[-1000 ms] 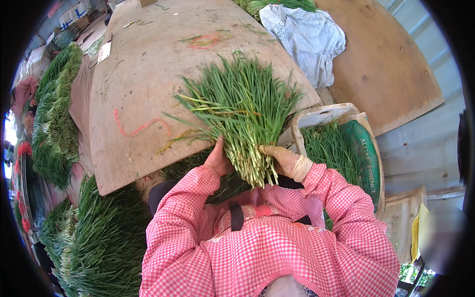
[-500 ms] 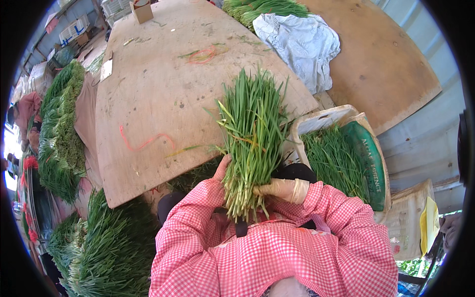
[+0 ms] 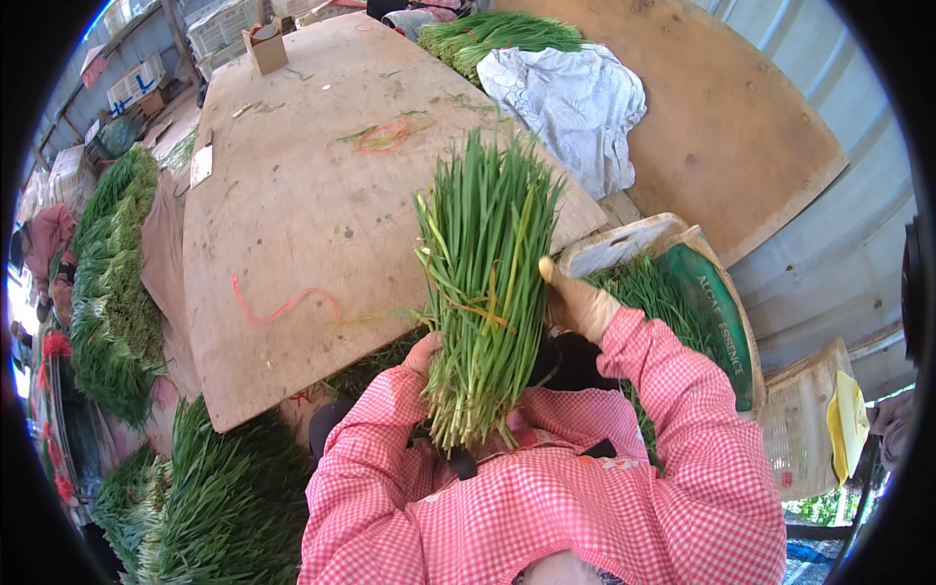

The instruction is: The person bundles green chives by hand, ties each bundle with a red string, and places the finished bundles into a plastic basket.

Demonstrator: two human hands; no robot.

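Observation:
A thick bundle of green garlic chives [image 3: 487,244] stands upright in front of my chest, its pale cut ends down near my apron and its leaf tips up over the table edge. My left hand [image 3: 423,353] grips it low on the left side; most of its fingers are hidden behind the stems. On the right, my right hand [image 3: 577,300] in a cream glove rests against the side of the leaves, thumb stretched up and apart. Its other fingers are partly hidden by the bundle. A few yellowed leaves cross the bundle's middle.
A wooden table [image 3: 283,195] lies ahead, with red string [image 3: 283,317] and leaf scraps. On the right stands a white crate [image 3: 624,244] of chives with a green sack [image 3: 707,317]. Chive heaps [image 3: 214,497] lie left. A white cloth [image 3: 575,107] lies beyond; another person [image 3: 49,249] is far left.
My right hand has left the stem ends and moved up along the bundle's right side, its thumb now raised. My left hand keeps its hold; the bundle has shifted slightly left.

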